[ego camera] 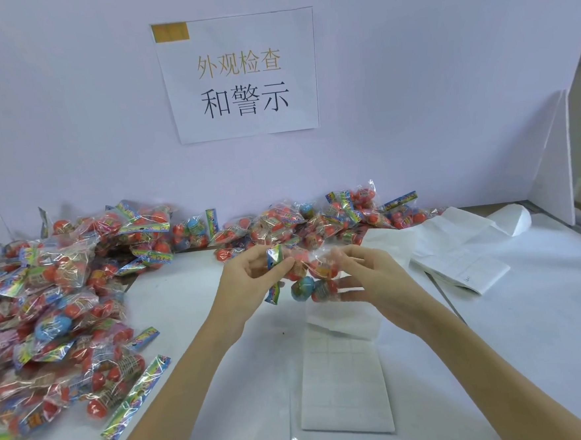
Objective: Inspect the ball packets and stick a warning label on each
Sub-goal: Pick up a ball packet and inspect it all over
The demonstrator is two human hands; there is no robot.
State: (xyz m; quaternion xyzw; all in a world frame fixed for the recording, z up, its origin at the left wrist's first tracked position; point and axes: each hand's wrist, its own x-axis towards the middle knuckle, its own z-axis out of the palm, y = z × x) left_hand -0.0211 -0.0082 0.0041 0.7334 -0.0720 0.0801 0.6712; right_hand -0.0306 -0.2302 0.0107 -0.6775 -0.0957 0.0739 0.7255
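Bare white counter (192,316) is lying open between the forearms and toward the near edge, broken only by a flat label sheet (343,384). A large heap of ball packets (58,304) is crowding the left side, while a second heap (316,218) is lining the back wall (68,115). Folded backing papers (457,259) are occupying the right, beside a white side panel (554,174).
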